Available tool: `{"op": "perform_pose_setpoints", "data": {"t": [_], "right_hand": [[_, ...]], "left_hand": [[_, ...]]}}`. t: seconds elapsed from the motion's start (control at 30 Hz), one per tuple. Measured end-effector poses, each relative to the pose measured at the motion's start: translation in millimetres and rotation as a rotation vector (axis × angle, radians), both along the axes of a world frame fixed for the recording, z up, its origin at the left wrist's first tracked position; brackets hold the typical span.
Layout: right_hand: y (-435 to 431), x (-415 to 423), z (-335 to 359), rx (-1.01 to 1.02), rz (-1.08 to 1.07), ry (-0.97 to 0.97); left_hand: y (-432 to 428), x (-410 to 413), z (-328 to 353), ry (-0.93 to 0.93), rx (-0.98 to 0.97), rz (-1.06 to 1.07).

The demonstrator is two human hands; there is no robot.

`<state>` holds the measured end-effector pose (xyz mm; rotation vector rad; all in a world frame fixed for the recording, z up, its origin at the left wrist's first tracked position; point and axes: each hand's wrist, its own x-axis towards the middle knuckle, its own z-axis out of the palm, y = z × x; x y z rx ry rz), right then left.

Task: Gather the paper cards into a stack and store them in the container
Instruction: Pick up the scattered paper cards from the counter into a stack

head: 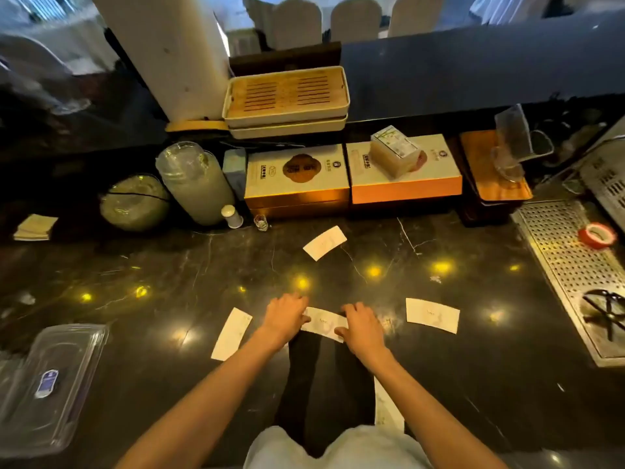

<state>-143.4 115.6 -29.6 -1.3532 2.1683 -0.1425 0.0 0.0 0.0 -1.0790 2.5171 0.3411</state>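
Note:
Several white paper cards lie on the dark marble counter. Both hands hold the middle card (324,323) by its ends: my left hand (285,316) pinches its left end and my right hand (360,328) its right end. A second card (232,334) lies just left of my left hand, a third card (432,315) to the right, and a fourth card (324,243) farther back. Another card (385,404) shows partly under my right forearm. The clear plastic container (50,387), lid shut with a blue label, sits at the lower left.
Gift boxes (297,177) and stacked trays (287,99) line the back of the counter, with plastic-wrapped cups (192,184) to the left. A perforated metal drain tray (571,275) with a red tape roll (597,235) runs along the right. A small paper stack (35,227) lies at far left.

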Motion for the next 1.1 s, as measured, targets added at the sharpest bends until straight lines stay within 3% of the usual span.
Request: {"op": "perform_pose_setpoints", "data": {"t": [0.33,0.53,0.7,0.8,0.9,1.1], "right_hand": [[1,-6,-19,0.019,-0.006,0.075],[-1,-1,-24,0.001,-0.014,0.084],[3,9,-15,-0.120,0.003,0.066],[2,16,0,-0.211,0.052,-0.052],[-8,24,21,-0.321,0.177,-0.158],[-67,74,58,-0.419,0.481,-0.227]], "left_hand": [[5,-21,-32,-0.090,0.085,-0.078],[13,-17,-41,-0.038,0.104,-0.049],[21,-8,-39,0.055,0.073,-0.050],[20,8,-31,0.071,0.149,-0.048],[24,34,-25,0.185,0.375,0.094],[16,101,-9,0.674,0.687,0.637]]}}
